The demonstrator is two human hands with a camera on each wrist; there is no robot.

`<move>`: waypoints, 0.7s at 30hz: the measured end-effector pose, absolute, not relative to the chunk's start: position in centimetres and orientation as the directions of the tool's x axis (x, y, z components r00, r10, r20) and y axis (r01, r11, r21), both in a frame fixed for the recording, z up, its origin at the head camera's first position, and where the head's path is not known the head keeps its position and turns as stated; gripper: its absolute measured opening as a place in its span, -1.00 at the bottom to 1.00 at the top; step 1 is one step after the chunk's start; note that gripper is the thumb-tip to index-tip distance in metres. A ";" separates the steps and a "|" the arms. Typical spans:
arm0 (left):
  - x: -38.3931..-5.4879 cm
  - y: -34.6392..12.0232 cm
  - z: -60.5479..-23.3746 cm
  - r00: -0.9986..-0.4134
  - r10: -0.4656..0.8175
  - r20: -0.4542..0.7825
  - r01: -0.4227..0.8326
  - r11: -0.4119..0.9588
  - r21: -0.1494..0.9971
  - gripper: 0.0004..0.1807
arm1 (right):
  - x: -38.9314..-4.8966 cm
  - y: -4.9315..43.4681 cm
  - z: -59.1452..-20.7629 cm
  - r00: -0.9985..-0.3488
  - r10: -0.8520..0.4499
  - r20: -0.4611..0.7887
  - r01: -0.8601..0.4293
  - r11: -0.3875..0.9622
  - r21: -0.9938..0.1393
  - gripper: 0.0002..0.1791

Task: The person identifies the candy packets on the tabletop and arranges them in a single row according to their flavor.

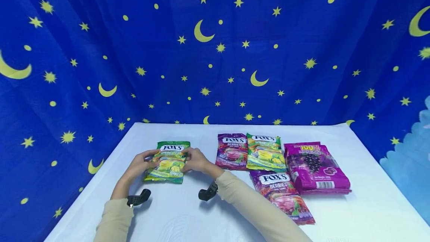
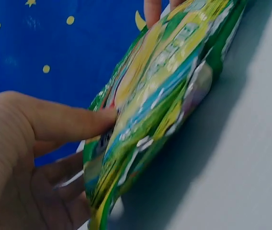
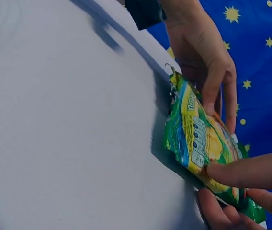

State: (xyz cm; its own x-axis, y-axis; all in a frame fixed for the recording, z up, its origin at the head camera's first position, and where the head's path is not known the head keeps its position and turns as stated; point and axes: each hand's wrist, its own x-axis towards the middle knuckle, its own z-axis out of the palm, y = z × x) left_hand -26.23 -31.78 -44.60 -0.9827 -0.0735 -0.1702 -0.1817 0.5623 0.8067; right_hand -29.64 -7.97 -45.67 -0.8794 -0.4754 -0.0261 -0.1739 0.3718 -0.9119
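Both hands hold one green and yellow Fox's Spring Tea candy bag at the left of the table. My left hand grips its left edge, thumb on the printed front and fingers behind, as the left wrist view shows at the bag. On the opposite edge, my right hand pinches it; in the right wrist view the thumb presses the bag's front and the fingers go underneath. The bag is tilted, with a shadow below it on the white surface. Its back is hidden.
Right of the hands lie a purple Fox's Berries bag, another Spring Tea bag, a nearer Berries bag and a large purple grape candy pack. A blue star-patterned curtain surrounds the white table.
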 end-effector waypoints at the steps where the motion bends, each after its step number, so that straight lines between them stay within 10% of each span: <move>1: -26.2 -31.7 -44.7 -0.982 -0.088 -0.167 -0.187 0.572 0.799 -0.30 | -29.7 -7.9 -45.8 -0.874 -0.484 -0.027 -0.172 0.360 -0.917 -0.24; 21: -25.6 -26.6 -42.5 -0.997 -0.049 0.061 0.027 0.522 0.853 -0.34 | -29.2 -1.5 -43.9 -0.814 -0.580 -0.029 -0.121 0.218 -0.969 -0.23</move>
State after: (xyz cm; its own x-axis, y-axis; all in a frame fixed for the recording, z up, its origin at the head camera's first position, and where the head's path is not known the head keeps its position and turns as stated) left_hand -25.60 -26.60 -42.48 -0.9970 -0.0487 0.0609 0.0266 0.5219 0.8526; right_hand -29.16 -1.50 -43.89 -0.8138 -0.5804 -0.0291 -0.1206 0.2176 -0.9686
